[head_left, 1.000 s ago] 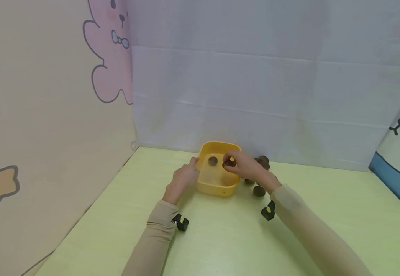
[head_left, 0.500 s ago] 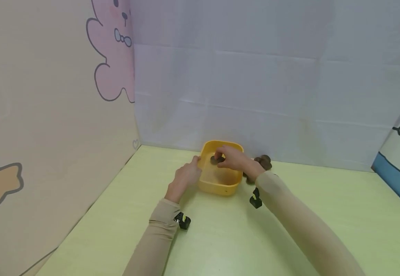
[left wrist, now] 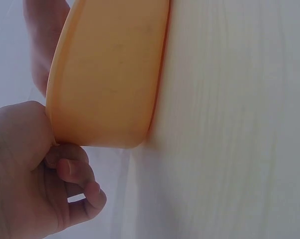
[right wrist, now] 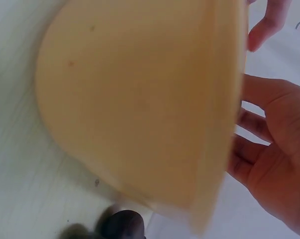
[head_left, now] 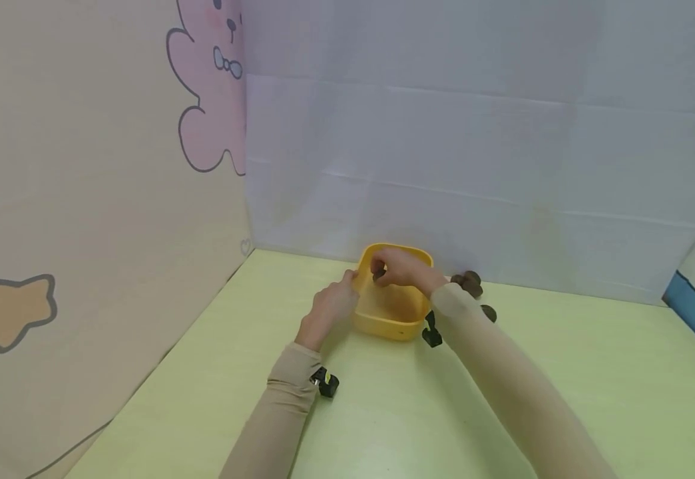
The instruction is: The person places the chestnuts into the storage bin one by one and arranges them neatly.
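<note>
A yellow plastic tub (head_left: 388, 328) stands on the table near the back wall. My left hand (head_left: 333, 303) grips its left rim, the thumb over the edge and the other fingers curled outside, as the left wrist view shows. Over the inside of the tub is my right hand (head_left: 406, 268), its fingertips pinching a dark brown round piece (head_left: 379, 274). In the right wrist view the tub's wall (right wrist: 140, 99) hides the fingertips and that piece. Whether another piece lies under the right hand cannot be seen.
Several dark brown round pieces (head_left: 469, 284) lie in a cluster right of the tub, close to the back wall. One single piece (head_left: 488, 313) lies nearer, partly behind the right sleeve. A patterned side wall (head_left: 114, 166) borders the table (head_left: 383, 412) on the left.
My right hand has moved left and slightly away from me inside the tub, to where a round piece lay. The left hand keeps its grip on the rim. The head view has shifted slightly.
</note>
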{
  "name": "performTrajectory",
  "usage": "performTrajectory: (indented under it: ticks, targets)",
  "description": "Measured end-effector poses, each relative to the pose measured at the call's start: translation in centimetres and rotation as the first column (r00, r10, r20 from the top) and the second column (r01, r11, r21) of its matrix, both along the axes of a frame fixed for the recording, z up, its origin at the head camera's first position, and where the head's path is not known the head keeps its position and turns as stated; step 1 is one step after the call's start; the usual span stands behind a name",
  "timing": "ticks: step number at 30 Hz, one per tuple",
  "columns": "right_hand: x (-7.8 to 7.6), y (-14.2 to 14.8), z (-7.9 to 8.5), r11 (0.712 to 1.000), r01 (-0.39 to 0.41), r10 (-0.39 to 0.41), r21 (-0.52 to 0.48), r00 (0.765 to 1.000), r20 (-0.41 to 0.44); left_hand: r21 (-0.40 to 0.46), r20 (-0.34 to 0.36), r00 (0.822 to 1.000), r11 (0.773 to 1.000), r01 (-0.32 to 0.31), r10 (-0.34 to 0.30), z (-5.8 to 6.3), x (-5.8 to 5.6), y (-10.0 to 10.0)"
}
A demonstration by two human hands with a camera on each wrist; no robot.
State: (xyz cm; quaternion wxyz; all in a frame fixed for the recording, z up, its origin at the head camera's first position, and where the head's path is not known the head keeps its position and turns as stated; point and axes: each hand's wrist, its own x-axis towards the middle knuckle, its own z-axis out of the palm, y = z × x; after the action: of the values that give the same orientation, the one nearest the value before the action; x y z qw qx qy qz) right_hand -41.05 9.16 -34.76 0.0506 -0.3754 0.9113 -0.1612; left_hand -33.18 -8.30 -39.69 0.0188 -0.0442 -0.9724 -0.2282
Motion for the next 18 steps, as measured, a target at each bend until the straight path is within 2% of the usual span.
performTrajectory:
  ticks: [6, 13, 18]
  targets:
    - [-0.7, -0.1, -0.7, 0.999, 0.036, -0.037, 0.023, 0.998, 0.049, -0.009, 0.002, 1.0, 1.0, -0.007, 0.007, 0.3, 0.5, 0.2]
    - [-0.8, -0.3, -1.3, 0.998, -0.049, 0.046, 0.041, 0.996, 0.072, -0.004, -0.008, 1.0, 1.0, -0.004, 0.004, 0.3, 0.7, 0.3]
    - [-0.7, -0.1, -1.5, 0.996, -0.054, 0.045, 0.075, 0.992, 0.121, -0.004, -0.011, 1.0, 1.0, 0.004, -0.004, 0.3, 0.7, 0.4]
